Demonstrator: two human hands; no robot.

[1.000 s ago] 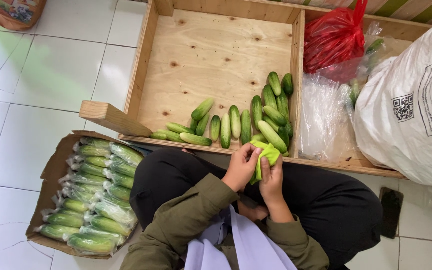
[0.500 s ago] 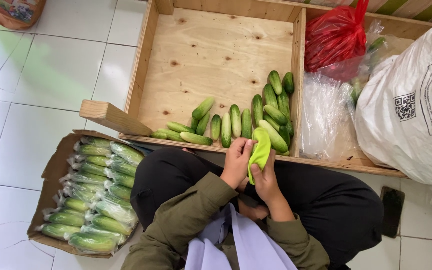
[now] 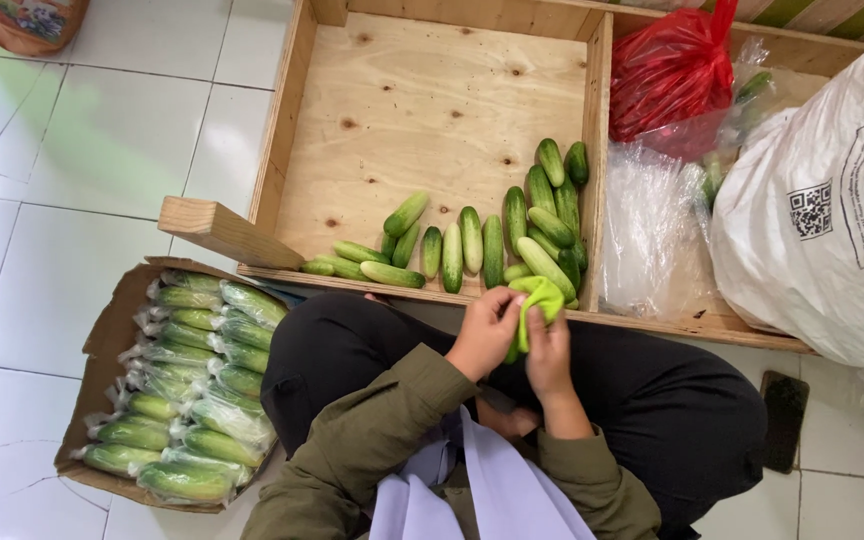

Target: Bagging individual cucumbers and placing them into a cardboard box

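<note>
Over white tiled floor [image 3: 72, 150], green cloth [image 3: 537, 300] now bunched between both hands.

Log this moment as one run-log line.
left hand: holds green cloth | right hand: on the cloth too | loose cucumbers in wooden crate | bagged cucumbers in cardboard box

glossy white tiled floor [image 3: 72, 150] with dark grout lines, pale plywood bin [image 3: 422, 110] on it, soft even daylight
</note>
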